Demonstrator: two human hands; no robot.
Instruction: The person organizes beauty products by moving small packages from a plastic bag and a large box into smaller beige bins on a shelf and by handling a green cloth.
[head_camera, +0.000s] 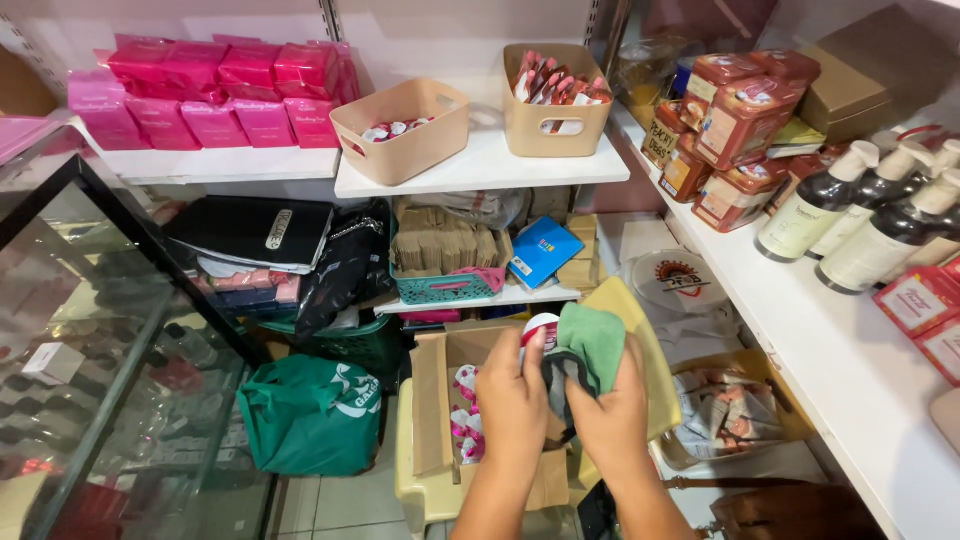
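Your left hand (512, 392) holds a small round jar (540, 332) tight, and your right hand (612, 412) squeezes a green cloth (592, 342) against it, above the open cardboard box (432, 400). You look to be wiping the jar clean. Next you would need to turn it slowly, keeping your grip firm.

The green cloth (592, 345) in the right hand (612, 415) is soft, matt fabric with a fine nap. The small jar (540, 335) under the left hand (512, 400) looks like glossy plastic. Below lies a rough, matt brown cardboard box (432, 400). The beige baskets (402, 128) are smooth matt plastic. The pink boxes (215, 90) are shiny, film-wrapped. The shelf board (480, 165) is smooth white laminate.
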